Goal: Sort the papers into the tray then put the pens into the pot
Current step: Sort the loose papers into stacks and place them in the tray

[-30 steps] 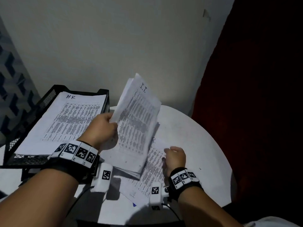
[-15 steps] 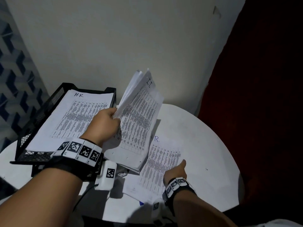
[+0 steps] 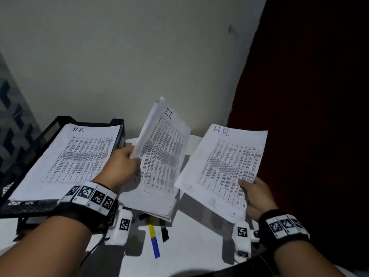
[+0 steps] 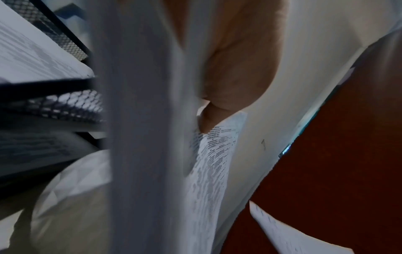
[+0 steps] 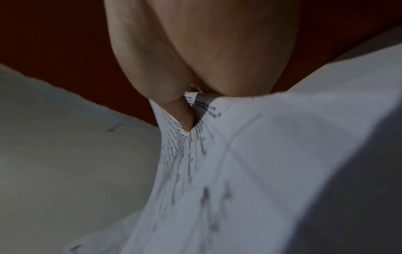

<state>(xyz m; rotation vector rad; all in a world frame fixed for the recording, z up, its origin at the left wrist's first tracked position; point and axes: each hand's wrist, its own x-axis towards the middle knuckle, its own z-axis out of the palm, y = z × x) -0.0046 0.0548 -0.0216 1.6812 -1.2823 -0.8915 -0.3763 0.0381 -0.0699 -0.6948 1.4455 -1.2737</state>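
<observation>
My left hand (image 3: 127, 162) grips the left edge of a stack of papers (image 3: 161, 160) headed "I.T.", tilted up off the round white table (image 3: 199, 240); its thumb (image 4: 208, 120) pinches the sheets (image 4: 213, 154). My right hand (image 3: 253, 192) pinches the right edge of a sheet (image 3: 223, 168) headed "H.R." and holds it in the air; the thumb (image 5: 185, 118) lies on the sheet (image 5: 239, 171). A black mesh tray (image 3: 50, 128) at the left holds a paper (image 3: 77, 154) headed "H.R.". A yellow and blue pen (image 3: 153, 240) and a black pen (image 3: 164, 231) lie under the stack's near edge.
The tray (image 4: 65, 106) has a lower tier with paper in it. A pale wall stands behind the table and a dark red curtain (image 3: 309, 116) hangs at the right. No pot is in view.
My right hand has picked the "H.R." sheet up off the table and moved it up and to the right. The pens under it now show. The left hand still holds the stack tilted.
</observation>
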